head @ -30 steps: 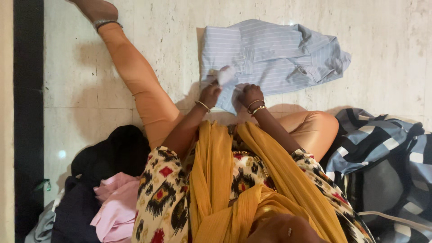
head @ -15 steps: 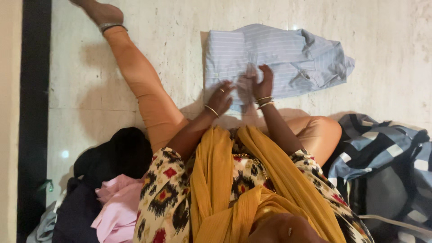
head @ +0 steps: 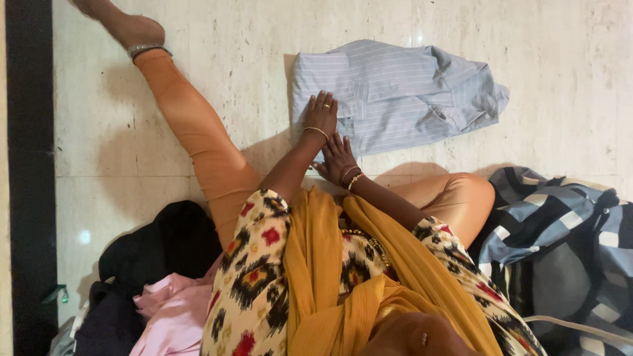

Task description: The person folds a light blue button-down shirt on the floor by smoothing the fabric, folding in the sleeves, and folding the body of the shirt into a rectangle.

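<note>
Both hands down flat on the striped shirt [head: 395, 99] now, lifted a moment ago.
Left hand [head: 321, 113] open, pressing the fold; right hand [head: 337, 158] looks open at the hem, partly hidden.

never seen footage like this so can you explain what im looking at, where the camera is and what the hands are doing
There is no machine here. A person sits on a pale stone floor and wears a camera on the head, so the one picture looks down over their own lap and legs.

A light blue striped shirt lies partly folded on the floor in front of them. The left hand lies flat on the shirt's left part. The right hand rests at the shirt's near edge, just behind the left. Neither hand grips anything; the fingers are spread open.

To the person's left is a heap of black and pink clothes. To the right lies a blue checked cloth.
</note>
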